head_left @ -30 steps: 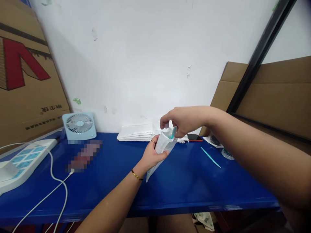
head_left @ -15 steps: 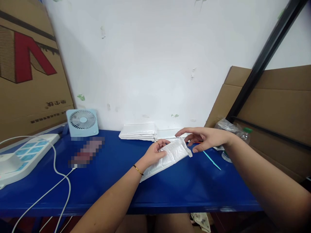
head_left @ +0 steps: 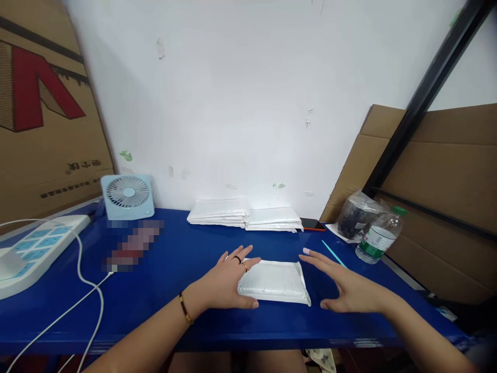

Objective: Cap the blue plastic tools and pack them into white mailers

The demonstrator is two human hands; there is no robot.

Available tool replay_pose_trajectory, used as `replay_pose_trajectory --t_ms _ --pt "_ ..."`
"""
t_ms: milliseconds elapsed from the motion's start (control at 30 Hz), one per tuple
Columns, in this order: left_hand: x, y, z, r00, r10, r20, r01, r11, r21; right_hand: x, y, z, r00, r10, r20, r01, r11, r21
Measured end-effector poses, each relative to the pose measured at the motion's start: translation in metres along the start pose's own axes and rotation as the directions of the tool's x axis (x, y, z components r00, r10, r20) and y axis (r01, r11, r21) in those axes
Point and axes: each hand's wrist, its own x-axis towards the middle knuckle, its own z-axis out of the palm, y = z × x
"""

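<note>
A white padded mailer [head_left: 275, 281] lies flat on the blue table [head_left: 174, 248] in front of me. My left hand [head_left: 227, 282] is at its left end, fingers spread, partly covering that end; whether it touches the mailer I cannot tell. To the right of the mailer, my right hand [head_left: 341, 285] hovers with thumb and fingers apart and nothing between them. Behind, against the wall, two stacks of similar white mailers sit side by side, a left stack [head_left: 218, 211] and a right stack [head_left: 274, 218].
A light blue fan [head_left: 128, 197], a power strip [head_left: 42, 254] and white cables [head_left: 87, 277] are on the left. At the right stand a green-capped bottle [head_left: 378, 238] and a plastic-wrapped dark item [head_left: 353, 215]. A turquoise stick [head_left: 333, 253] and a phone [head_left: 312, 224] lie nearby.
The mailer, earlier held raised and tilted in my left hand, now lies flat on the table. My left hand has opened; my right hand has moved down and nearer.
</note>
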Motion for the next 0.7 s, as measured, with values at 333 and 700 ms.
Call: replay_pose_trajectory --t_ms 333,700 --pt "0.011 -0.005 0.013 0.997 0.062 0.05 -0.072 0.975 0.208 0.035 0.002 0.065 0.93 -0.287 -0.228 0.262 0.956 -0.136" --pt "0.046 -0.051 -0.024 0.892 -0.361 -0.272 0.126 0.776 -0.618 0.105 0.057 -0.046 0.556 0.39 -0.734 0.357 0.686 0.634"
